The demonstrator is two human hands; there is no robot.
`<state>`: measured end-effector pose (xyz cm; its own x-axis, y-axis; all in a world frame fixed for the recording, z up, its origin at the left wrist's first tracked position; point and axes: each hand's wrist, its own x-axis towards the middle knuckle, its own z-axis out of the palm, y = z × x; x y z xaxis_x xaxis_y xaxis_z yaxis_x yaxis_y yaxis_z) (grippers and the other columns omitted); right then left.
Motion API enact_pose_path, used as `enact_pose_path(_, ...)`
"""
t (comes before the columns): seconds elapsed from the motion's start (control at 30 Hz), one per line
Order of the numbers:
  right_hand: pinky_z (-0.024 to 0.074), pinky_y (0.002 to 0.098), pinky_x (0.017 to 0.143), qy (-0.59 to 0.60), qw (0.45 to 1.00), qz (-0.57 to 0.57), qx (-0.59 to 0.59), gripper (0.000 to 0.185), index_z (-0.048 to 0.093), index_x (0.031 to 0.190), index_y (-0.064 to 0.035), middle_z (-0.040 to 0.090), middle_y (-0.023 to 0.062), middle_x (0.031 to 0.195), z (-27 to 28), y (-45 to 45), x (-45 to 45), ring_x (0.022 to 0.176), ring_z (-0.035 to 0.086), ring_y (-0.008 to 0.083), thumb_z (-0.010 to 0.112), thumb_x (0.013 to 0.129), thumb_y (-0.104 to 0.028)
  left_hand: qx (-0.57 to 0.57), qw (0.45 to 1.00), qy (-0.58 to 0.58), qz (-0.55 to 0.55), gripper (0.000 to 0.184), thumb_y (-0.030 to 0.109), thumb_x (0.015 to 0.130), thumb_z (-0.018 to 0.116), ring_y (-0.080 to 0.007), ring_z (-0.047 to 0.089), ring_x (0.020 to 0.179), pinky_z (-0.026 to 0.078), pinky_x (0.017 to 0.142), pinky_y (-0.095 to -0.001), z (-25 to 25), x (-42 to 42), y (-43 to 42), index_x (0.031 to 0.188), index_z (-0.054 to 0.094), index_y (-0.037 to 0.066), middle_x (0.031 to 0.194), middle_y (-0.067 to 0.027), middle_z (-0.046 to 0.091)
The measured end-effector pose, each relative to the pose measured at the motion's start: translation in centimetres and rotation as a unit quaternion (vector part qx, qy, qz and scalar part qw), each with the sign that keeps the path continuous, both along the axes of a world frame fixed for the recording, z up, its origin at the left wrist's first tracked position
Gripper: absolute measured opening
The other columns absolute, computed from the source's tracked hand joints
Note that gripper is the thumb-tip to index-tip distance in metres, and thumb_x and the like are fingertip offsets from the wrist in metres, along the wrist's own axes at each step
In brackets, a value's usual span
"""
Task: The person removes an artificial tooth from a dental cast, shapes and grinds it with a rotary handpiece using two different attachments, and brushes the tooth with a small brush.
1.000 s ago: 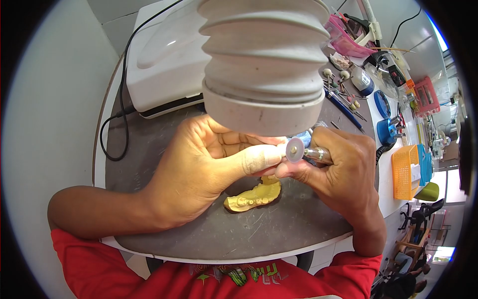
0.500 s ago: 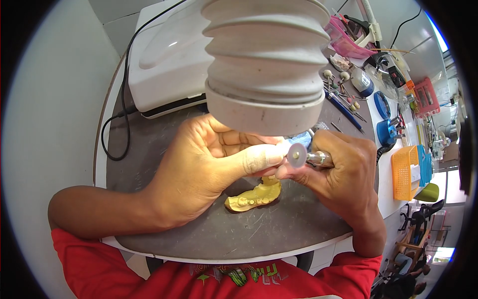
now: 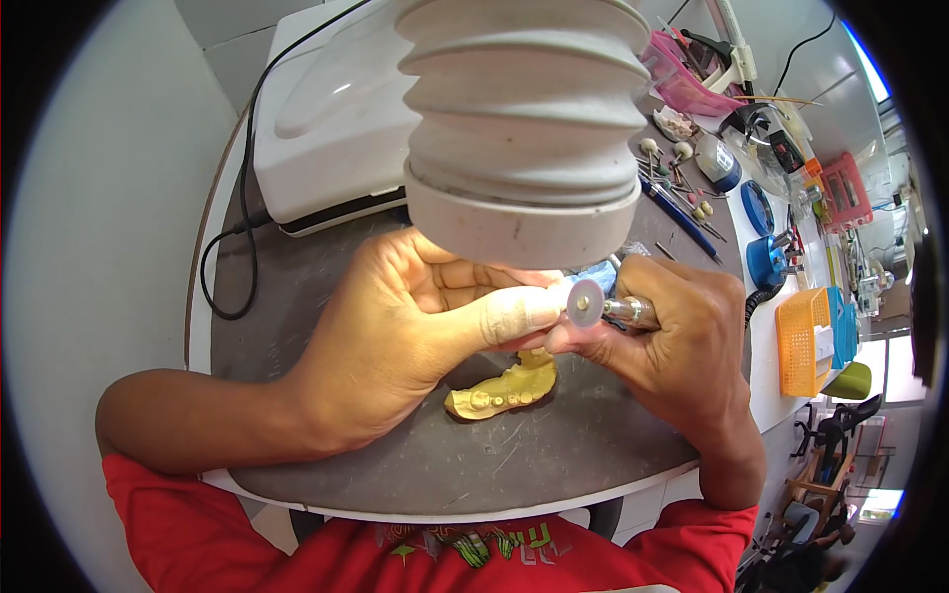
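Observation:
My right hand (image 3: 687, 341) is closed around a metal rotary handpiece (image 3: 631, 312). At the handpiece's tip sits a round, pale polishing disc (image 3: 584, 303). My left hand (image 3: 415, 331) pinches with its thumb and fingers right beside the disc. Whatever lies in that pinch is hidden behind the thumb and disc. The two hands meet at the fingertips, under a wide white corrugated hose (image 3: 524, 128). Below them a yellow dental model (image 3: 504, 390) with tooth shapes lies on the grey bench.
A white machine (image 3: 336, 119) with a black cable stands at the back left. To the right lie several mounted burs (image 3: 687, 178), a blue pen-like tool (image 3: 680, 219) and a blue round device (image 3: 766, 259). An orange basket (image 3: 803, 341) and a pink bin (image 3: 682, 79) stand farther out.
The disc has shifted very slightly left toward my left thumb, and its face has turned a little. Both hands keep nearly the same place and grip.

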<state>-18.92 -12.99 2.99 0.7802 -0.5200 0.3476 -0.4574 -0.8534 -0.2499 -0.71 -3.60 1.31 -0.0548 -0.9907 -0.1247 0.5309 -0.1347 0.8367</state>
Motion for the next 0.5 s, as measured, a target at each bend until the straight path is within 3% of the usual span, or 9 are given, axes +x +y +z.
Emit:
enact_pose_path(0.37,0.0342,0.0346,0.038,0.005,1.000,-0.002,-0.001,0.059,0.049,0.054,-0.0070,0.048,0.0055,0.048,0.21,0.00,0.00,0.038,0.048,0.0225,0.073,0.065,-0.059,0.000,1.000,0.007,-0.004,0.017,0.003,0.086,0.061,-0.0130,0.061,0.086,0.051,0.075,-0.0262,-0.21,0.11,0.07,0.103,0.060,-0.003,0.096,-0.0098,0.064)
enact_pose_path(0.5,0.0347,0.0330,0.044,0.035,0.999,-0.021,0.008,0.055,0.054,0.062,-0.0039,0.045,0.0069,0.049,0.59,0.08,-0.07,0.042,0.045,0.0224,0.075,0.065,-0.055,-0.004,1.000,-0.010,0.005,0.019,0.003,0.086,0.061,-0.0134,0.062,0.088,0.052,0.077,-0.0270,-0.36,0.11,0.15,0.104,0.060,-0.003,0.098,-0.0102,0.064)
